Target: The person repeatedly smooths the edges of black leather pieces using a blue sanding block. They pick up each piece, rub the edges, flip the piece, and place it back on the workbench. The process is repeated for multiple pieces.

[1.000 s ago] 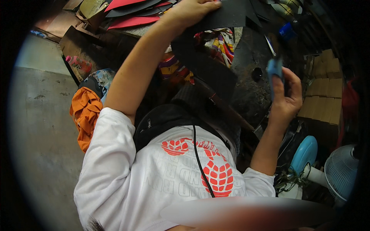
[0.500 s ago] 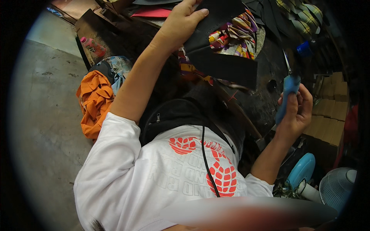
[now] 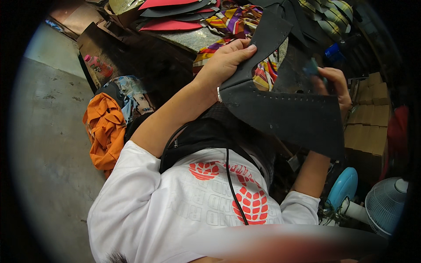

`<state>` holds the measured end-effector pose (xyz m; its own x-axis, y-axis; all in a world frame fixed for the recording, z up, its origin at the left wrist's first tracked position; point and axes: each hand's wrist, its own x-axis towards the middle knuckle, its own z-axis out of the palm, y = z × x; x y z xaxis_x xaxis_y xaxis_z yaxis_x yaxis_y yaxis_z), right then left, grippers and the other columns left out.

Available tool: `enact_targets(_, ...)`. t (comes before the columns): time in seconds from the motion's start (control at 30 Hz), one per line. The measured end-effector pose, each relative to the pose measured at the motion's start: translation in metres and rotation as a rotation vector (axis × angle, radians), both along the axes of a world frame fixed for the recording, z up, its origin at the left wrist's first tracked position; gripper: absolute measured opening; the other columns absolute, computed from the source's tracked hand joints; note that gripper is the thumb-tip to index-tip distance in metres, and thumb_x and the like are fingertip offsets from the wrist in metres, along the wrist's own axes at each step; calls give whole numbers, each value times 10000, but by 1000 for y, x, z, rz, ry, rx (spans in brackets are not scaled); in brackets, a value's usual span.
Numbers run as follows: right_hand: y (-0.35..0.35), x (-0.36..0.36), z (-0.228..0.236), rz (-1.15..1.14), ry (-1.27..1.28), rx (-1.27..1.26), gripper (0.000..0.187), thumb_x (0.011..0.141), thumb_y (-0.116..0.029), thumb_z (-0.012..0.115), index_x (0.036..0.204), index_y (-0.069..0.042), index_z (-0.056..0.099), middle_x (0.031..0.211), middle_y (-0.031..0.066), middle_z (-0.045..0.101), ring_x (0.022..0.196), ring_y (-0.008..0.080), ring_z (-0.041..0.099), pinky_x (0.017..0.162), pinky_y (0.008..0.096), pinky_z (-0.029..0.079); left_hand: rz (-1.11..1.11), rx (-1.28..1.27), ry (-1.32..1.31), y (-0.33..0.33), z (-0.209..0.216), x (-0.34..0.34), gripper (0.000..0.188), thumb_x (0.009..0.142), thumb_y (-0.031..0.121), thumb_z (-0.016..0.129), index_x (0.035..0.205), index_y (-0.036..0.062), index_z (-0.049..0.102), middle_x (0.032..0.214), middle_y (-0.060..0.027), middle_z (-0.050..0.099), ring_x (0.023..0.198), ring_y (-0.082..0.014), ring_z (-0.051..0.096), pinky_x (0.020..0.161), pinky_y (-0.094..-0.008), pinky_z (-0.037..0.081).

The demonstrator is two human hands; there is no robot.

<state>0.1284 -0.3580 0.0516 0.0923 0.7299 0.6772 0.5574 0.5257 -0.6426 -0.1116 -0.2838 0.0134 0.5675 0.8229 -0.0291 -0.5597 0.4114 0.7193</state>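
Note:
My left hand (image 3: 226, 63) pinches a black leather-like boot-shaped or L-shaped piece (image 3: 285, 114) by its inner corner, thumb on top. Rows of small holes run along its edges. The piece is raised in front of my body, and its wide lower panel reaches toward the right. Beyond that panel, my right hand (image 3: 335, 85) is closed around a blue-handled tool (image 3: 313, 69), smeared by motion. The earlier frame shows a thin pointed metal end on it. Striped multicoloured cloth (image 3: 265, 74) shows through the notch of the black piece.
On the worktable lie stacked red and black cut pieces (image 3: 171, 24), and plaid pieces (image 3: 333, 22) at the far right. Orange cloth (image 3: 105, 127) and a pink bottle (image 3: 98, 65) are at left. Cardboard boxes (image 3: 368, 118), a blue round object (image 3: 344, 188) and a white fan (image 3: 388, 204) stand right.
My left hand has come down and nearer with the black piece, which now spreads across the front of my right arm. My right hand has risen slightly, turning the blue-handled tool.

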Motion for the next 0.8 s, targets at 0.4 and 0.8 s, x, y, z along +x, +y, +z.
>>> enact_targets(0.4,11,-28,-9,-101,-193,166,234,767,-11,809,980,-56,725,889,81,679,832,169,668,673,282,512,-105,14,83,-9,0,12,269,1018,232,559,1201,37,588,788,8,620,611,-52,597,542,-196,504)
enact_targets(0.8,-4,-39,-13,-66,-258,104,301,748,64,781,1011,-50,689,932,89,668,873,191,659,735,295,520,-95,15,40,-11,2,19,322,1020,243,559,1253,20,566,829,-18,636,630,-61,603,571,-214,522)
